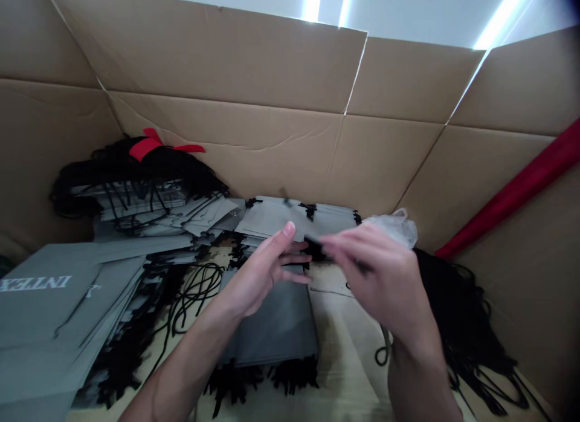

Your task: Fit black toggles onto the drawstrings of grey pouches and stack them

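Observation:
My left hand [265, 265] hovers over a stack of grey sheets or flat bags [281, 325], thumb raised and fingers stretched apart. My right hand [380, 265] is closed in a pinch, blurred by motion, on a black cord [312, 240]. One end of the cord points at the fingers of my left hand; whether they touch cannot be made out. A curled black cord end [382, 354] hangs below my right hand. Short black cord ends [294, 373] stick out in tufts from the near edge of the grey stack.
Grey printed bags [40, 289] with black tufts lie at left, near loose cords [194, 295]. Behind is a cord bundle [122, 162] with a red tie. Further grey stacks [335, 213], clear plastic [396, 225] and a black cord pile [462, 313] sit against cardboard walls [272, 132].

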Available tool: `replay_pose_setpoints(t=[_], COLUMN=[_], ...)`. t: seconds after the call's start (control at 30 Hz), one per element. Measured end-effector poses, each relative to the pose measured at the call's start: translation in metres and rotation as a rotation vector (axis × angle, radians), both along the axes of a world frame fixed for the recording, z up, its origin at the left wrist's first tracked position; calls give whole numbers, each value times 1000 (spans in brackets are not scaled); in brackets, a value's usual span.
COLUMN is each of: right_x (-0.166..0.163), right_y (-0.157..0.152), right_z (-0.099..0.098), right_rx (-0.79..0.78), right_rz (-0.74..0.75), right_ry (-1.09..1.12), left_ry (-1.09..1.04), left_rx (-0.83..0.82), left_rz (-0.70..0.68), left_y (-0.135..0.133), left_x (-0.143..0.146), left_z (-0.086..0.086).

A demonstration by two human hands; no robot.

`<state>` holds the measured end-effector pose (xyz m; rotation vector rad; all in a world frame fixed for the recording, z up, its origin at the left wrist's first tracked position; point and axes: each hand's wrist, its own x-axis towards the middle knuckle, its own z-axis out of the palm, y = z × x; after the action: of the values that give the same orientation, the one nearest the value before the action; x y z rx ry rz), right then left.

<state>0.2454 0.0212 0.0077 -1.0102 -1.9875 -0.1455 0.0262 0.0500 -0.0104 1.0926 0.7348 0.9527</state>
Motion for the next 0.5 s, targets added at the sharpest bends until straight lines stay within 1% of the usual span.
replay_pose_setpoints(t=[0.03, 0.07, 0.13, 0.17, 0.23, 0.27, 0.3, 0.33, 0.4, 0.43, 0.47, 0.5], right_x=[-6, -11, -17, -19, -18, -16, -13, -9, -1, 3, 5, 7], right_y=[-12, -21, -31, -33, -33, -33, -32, -30, -26, -23, -20, -17], right_z=[2, 3, 2, 2, 3, 4, 5, 7, 10, 11, 11, 11], right_rx=[-33, -43, -40, -43, -62, -66, -51, -19, 75, 99, 96, 58], right_rz=[181, 327, 447, 477, 480, 435, 350, 221, -85, -198, -254, -258], right_ry=[-60, -116, -210, -228, -191, -136, -73, -11, 116, 171, 216, 239], left_ry=[-31, -30, 21, 41, 56, 62, 71, 90, 170, 223, 271, 312], left_rx=[-9, -4, 28, 46, 109, 150, 196, 246, 343, 385, 420, 447], left_rz=[21, 72, 235, 304, 361, 376, 391, 406, 428, 421, 401, 369], left_y=[0, 0, 0, 0, 2, 2, 3, 2, 0, -1, -3, -4], left_x=[1, 2, 0, -3, -11, -17, -24, -30, -43, -48, -52, -55], left_z=[1, 3, 5, 6, 7, 8, 10, 12, 17, 20, 22, 24])
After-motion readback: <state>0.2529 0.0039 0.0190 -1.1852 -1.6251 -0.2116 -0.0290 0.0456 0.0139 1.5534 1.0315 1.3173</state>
